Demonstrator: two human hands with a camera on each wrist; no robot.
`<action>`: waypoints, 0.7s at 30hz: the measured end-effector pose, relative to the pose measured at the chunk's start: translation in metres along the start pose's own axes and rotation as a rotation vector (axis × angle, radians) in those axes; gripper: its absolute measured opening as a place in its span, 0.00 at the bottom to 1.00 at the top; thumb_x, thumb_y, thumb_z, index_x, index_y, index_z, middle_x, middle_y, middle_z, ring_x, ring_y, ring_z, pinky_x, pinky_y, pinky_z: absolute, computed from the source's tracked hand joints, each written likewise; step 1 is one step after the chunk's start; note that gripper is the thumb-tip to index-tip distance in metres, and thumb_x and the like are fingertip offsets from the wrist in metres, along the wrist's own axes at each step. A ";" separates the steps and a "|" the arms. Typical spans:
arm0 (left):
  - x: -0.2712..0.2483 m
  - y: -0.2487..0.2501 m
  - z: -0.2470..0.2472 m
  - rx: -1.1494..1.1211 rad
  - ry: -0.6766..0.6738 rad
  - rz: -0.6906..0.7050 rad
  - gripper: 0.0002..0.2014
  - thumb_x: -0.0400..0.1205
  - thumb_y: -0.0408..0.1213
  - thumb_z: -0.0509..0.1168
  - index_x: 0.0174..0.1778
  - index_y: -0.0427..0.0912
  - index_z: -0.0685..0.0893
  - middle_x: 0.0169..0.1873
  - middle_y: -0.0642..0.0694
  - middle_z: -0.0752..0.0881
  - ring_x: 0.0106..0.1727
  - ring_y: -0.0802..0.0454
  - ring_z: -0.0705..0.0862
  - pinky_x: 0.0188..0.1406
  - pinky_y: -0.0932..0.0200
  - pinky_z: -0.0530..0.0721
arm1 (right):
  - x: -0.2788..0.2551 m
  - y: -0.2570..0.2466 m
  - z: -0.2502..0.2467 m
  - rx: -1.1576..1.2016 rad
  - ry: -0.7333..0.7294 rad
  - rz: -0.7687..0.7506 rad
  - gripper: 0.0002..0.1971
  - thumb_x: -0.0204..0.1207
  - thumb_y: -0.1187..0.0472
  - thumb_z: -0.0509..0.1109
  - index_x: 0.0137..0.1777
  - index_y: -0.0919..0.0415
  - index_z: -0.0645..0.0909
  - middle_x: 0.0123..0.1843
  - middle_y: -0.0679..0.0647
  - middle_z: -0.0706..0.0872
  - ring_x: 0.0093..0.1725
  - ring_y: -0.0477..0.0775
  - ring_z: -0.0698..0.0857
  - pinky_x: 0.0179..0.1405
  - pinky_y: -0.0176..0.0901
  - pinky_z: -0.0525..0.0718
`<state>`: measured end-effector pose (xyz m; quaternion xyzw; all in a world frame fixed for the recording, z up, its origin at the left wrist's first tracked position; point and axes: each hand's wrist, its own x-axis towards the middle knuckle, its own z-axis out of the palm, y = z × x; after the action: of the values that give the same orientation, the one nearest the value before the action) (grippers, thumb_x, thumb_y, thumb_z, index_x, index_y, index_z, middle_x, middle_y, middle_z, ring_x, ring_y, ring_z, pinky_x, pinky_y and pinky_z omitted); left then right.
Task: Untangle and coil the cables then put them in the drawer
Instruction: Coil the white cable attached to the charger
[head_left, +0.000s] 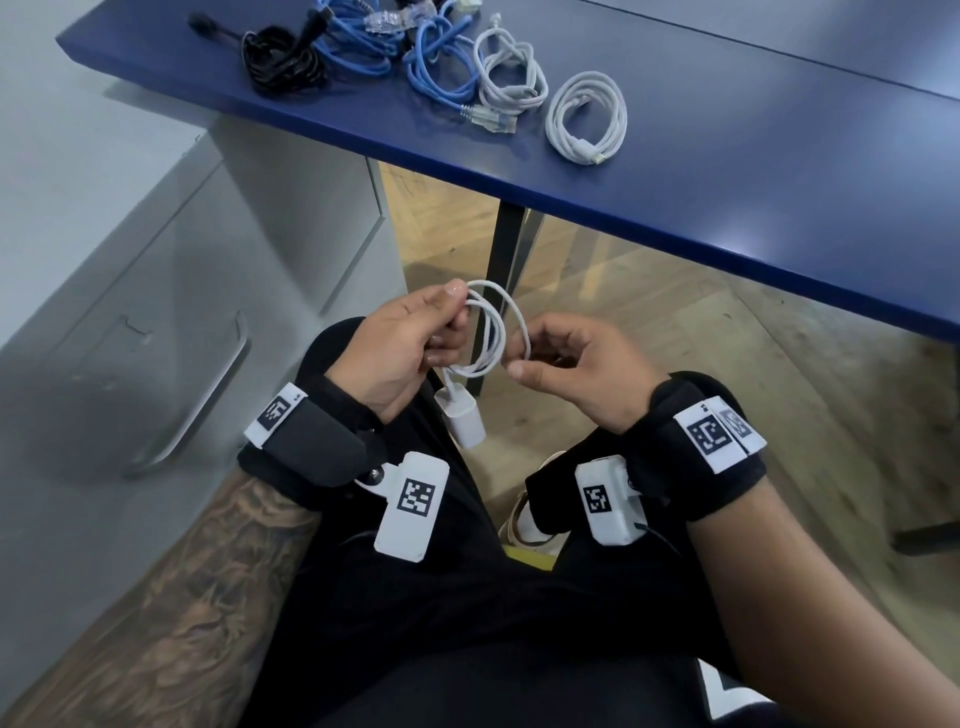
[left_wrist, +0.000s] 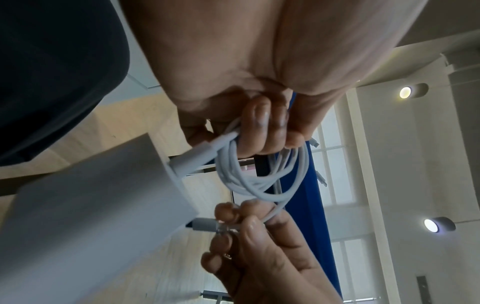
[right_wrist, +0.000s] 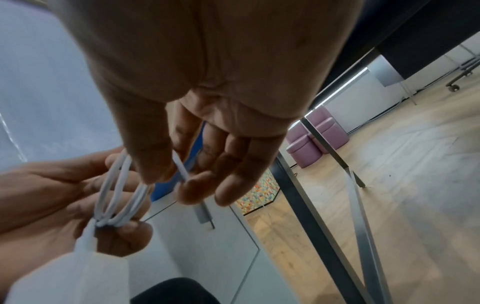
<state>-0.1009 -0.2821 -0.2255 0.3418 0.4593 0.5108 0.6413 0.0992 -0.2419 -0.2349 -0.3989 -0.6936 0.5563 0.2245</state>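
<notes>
Over my lap, my left hand (head_left: 415, 343) grips several loops of a white charger cable (head_left: 493, 332) between thumb and curled fingers (left_wrist: 262, 127). The cable's white plug block (head_left: 465, 421) dangles below that hand. My right hand (head_left: 561, 364) pinches the loose end of the same cable (right_wrist: 182, 166) between thumb and forefinger, just right of the loops; its other fingers (right_wrist: 233, 174) stay loosely extended. On the blue desk (head_left: 727, 171) lie two coiled white cables (head_left: 587, 117) (head_left: 511, 75), blue cables (head_left: 436, 67) and a black cable (head_left: 283, 60).
A grey drawer cabinet (head_left: 156, 291) with a long metal handle (head_left: 208, 395) stands to my left, its drawers closed. A dark desk leg (head_left: 501, 270) rises ahead of my knees. Wooden floor (head_left: 727, 374) extends to the right.
</notes>
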 end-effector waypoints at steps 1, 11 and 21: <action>0.000 -0.001 -0.001 0.010 0.003 0.001 0.16 0.86 0.40 0.59 0.32 0.41 0.76 0.24 0.53 0.70 0.25 0.59 0.61 0.21 0.71 0.63 | 0.000 0.002 0.000 -0.020 0.020 0.017 0.06 0.77 0.66 0.76 0.48 0.53 0.88 0.48 0.56 0.92 0.50 0.58 0.89 0.57 0.48 0.88; 0.001 -0.005 0.004 0.084 -0.030 -0.018 0.18 0.88 0.40 0.57 0.32 0.39 0.74 0.22 0.54 0.66 0.25 0.59 0.60 0.21 0.71 0.62 | 0.003 0.000 0.007 0.462 0.210 0.108 0.08 0.82 0.73 0.67 0.56 0.62 0.83 0.40 0.53 0.93 0.37 0.49 0.90 0.43 0.41 0.90; -0.002 -0.007 0.011 0.094 0.028 0.009 0.18 0.90 0.39 0.53 0.34 0.38 0.74 0.23 0.51 0.74 0.21 0.63 0.69 0.21 0.73 0.69 | 0.004 -0.008 0.025 0.460 0.137 0.078 0.32 0.75 0.57 0.74 0.78 0.50 0.68 0.54 0.68 0.89 0.54 0.63 0.89 0.61 0.60 0.86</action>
<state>-0.0886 -0.2857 -0.2273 0.3666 0.4902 0.4961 0.6158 0.0762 -0.2541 -0.2351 -0.4005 -0.5158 0.6796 0.3341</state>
